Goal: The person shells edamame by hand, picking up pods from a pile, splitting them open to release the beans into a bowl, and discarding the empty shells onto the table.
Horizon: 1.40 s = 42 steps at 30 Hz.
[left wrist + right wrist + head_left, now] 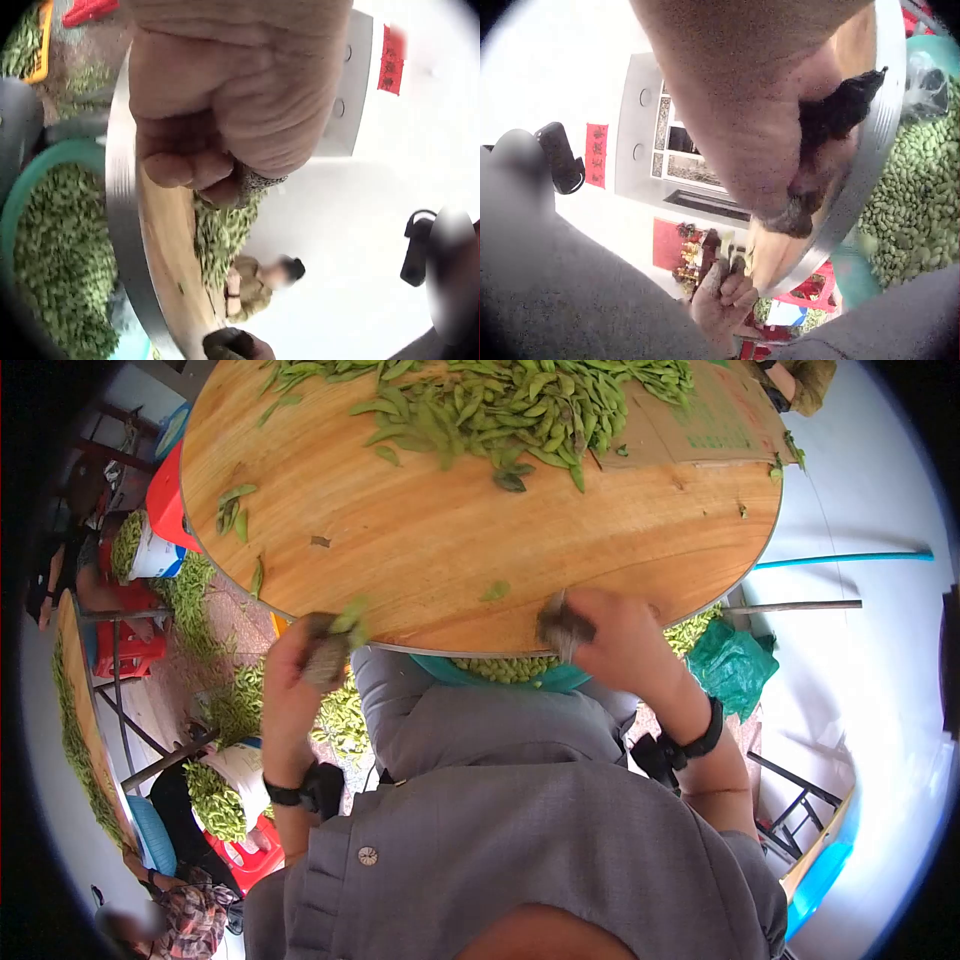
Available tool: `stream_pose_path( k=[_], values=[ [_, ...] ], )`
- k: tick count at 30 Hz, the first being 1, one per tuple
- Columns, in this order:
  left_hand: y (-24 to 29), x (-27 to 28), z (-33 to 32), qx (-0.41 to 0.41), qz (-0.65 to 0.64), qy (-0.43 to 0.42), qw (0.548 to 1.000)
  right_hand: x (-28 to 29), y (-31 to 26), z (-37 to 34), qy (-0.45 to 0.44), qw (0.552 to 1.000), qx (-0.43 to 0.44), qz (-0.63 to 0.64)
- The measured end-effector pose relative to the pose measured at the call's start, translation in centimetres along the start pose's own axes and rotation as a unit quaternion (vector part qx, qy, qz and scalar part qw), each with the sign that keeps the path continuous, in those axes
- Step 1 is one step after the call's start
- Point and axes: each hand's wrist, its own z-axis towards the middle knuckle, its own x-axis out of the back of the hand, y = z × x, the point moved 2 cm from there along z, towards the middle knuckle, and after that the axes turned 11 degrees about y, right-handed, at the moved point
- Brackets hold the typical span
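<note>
At the near left table edge, my left hand (pixel 285 685) pinches a green bean pod (pixel 350 614), blurred in the head view. Dark, rough coverings wrap its fingertips. My right hand (pixel 622 642) is over the table's near right edge, fingers bent, dark coverings (pixel 832 112) on thumb and finger. I cannot tell whether those fingers hold anything. Below the edge, between the hands, a teal basin (pixel 430 666) holds shelled green beans (pixel 915 187). One loose pod (pixel 495 591) lies on the round wooden table (pixel 400 540) between the hands.
A large heap of pods (pixel 540 410) covers the table's far side, beside flattened cardboard (pixel 700 435). A green plastic bag (pixel 732 665) hangs low at the right. Buckets of pods (pixel 215 800) and red stools stand at the left. Other people sit at the far right and lower left.
</note>
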Motion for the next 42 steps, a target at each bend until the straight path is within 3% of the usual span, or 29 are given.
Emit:
stream_pose_path(
  k=[3,5,7,9,11,14,16,20,21,23,24,26,27,28,33,35,37,41,42],
  values=[
    [-1.4,4.8,-0.5,-0.004,0.005,0.034,0.999,0.1,0.8,5.1,0.130,0.992,0.010,-0.004],
    [-2.0,7.3,-0.8,-0.063,0.209,0.068,0.973,-1.0,2.1,8.5,0.171,0.985,0.034,-0.004],
    [-3.2,8.2,-1.2,-0.072,0.212,0.086,0.971,-2.2,2.9,10.8,0.218,0.970,0.005,-0.103],
    [-3.4,8.7,-1.6,-0.081,0.214,0.101,0.968,-2.8,2.7,11.4,0.213,0.969,0.019,-0.128],
    [-3.0,9.0,-1.8,-0.070,0.316,0.126,0.938,-2.7,2.3,11.1,0.209,0.965,0.032,-0.156],
    [-3.7,9.3,-1.3,-0.065,0.246,0.158,0.954,-2.7,0.1,7.6,0.130,0.978,0.056,-0.151],
    [-2.6,9.0,-1.0,-0.074,0.293,0.166,0.939,-3.1,-1.8,4.6,0.088,0.987,0.121,-0.053],
    [-1.8,9.0,-0.1,-0.065,0.400,0.208,0.890,-4.4,-1.5,0.8,0.068,0.989,0.122,-0.042],
    [-1.6,8.7,0.1,-0.066,0.398,0.212,0.890,-3.9,-0.9,0.1,0.072,0.989,0.091,-0.088],
    [-0.3,7.5,0.7,-0.221,0.561,0.302,0.739,-2.3,0.7,-1.6,0.112,0.980,0.069,-0.151],
    [0.6,6.5,1.4,-0.224,0.559,0.304,0.738,-1.1,1.9,-2.6,0.149,0.971,0.079,-0.169],
    [3.4,3.7,2.8,-0.321,0.461,0.290,0.775,1.9,4.3,-4.7,0.200,0.961,-0.009,-0.191],
    [4.4,2.2,3.7,-0.332,0.444,0.249,0.794,3.7,5.5,-5.9,0.235,0.937,-0.001,-0.259],
    [5.3,0.6,4.8,-0.342,0.426,0.207,0.811,5.2,7.8,-7.5,0.255,0.917,-0.059,-0.302],
    [7.8,-8.1,10.7,-0.504,0.353,0.089,0.783,8.6,15.5,-14.7,0.175,0.875,-0.257,-0.371],
    [8.2,-10.4,12.3,-0.519,0.351,0.090,0.774,7.8,17.2,-16.7,0.198,0.870,-0.275,-0.359],
    [7.4,-12.0,14.0,-0.545,0.395,0.062,0.737,7.4,17.7,-17.2,0.216,0.865,-0.295,-0.342],
    [7.4,-12.3,15.0,-0.562,0.371,0.051,0.737,6.6,17.8,-17.5,0.213,0.892,-0.244,-0.315],
    [8.1,-11.8,14.7,-0.522,0.313,0.061,0.791,7.0,16.9,-17.0,0.246,0.887,-0.279,-0.276]
  ],
)
